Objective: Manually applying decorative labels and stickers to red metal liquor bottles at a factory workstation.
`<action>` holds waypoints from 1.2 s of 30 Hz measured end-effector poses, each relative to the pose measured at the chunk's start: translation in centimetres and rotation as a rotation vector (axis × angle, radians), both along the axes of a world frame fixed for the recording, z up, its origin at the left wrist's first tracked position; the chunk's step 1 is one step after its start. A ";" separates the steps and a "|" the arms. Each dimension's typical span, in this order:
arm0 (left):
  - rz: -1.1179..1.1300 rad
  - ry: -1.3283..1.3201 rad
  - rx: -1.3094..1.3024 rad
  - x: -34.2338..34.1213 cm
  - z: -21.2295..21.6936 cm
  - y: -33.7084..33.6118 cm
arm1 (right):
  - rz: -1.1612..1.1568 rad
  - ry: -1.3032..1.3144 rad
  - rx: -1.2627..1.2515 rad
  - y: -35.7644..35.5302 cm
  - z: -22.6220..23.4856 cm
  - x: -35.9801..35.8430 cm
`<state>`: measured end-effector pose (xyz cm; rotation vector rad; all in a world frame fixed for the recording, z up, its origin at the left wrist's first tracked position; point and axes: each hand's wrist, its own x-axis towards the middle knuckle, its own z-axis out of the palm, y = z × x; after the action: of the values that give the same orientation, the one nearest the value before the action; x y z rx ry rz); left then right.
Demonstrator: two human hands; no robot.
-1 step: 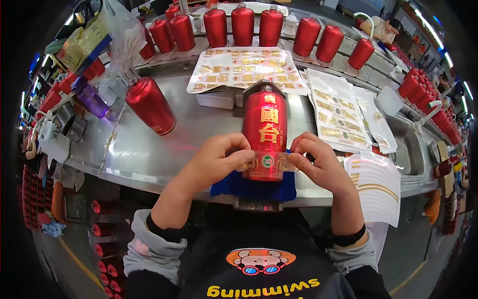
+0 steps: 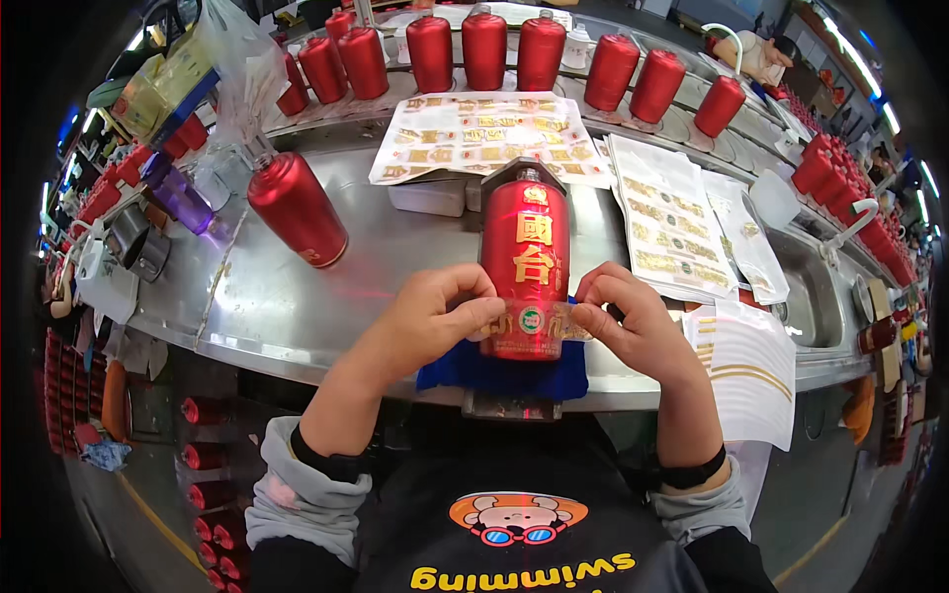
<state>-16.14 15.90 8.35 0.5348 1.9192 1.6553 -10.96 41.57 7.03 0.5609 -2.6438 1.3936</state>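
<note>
A red bottle [image 2: 506, 272] with gold characters lies tilted in front of me, its neck pointing away, on a dark stand with a blue cloth [image 2: 450, 372] under its near end. Across its lower front stretches a clear decal strip [image 2: 532, 318] with gold figures and a round green emblem. My left hand [image 2: 435, 314] pinches the strip's left end between thumb and fingers. At its right end my right hand [image 2: 635, 322] pinches it likewise. Whether the strip's middle touches the bottle all over, I cannot tell.
A plain red bottle [image 2: 297, 210] stands at left on the metal table [image 2: 287, 306]. Decal sheets [image 2: 484, 138] lie behind, with more sheets [image 2: 667, 222] at right by a sink [image 2: 806, 301]. Several red bottles [image 2: 484, 49] line the back conveyor. A purple bottle [image 2: 178, 193] stands far left.
The bottles on the back conveyor have shifted very slightly to the right. My hands and the strip look almost unmoved.
</note>
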 end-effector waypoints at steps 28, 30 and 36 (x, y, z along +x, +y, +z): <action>0.060 0.136 -0.001 -0.3 -0.9 0.1 | 0.017 -0.035 -0.055 0.0 -0.7 -1.2; 0.054 0.148 -0.011 -0.3 -0.7 0.1 | 0.013 -0.042 -0.065 0.0 -0.7 -1.2; 0.058 0.172 -0.039 -0.3 -0.5 0.1 | 0.005 -0.059 -0.076 -0.1 -0.8 -1.3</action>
<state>-16.46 16.01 7.84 0.6286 2.1042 1.6509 -12.26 41.45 6.19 0.5259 -2.6224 1.5285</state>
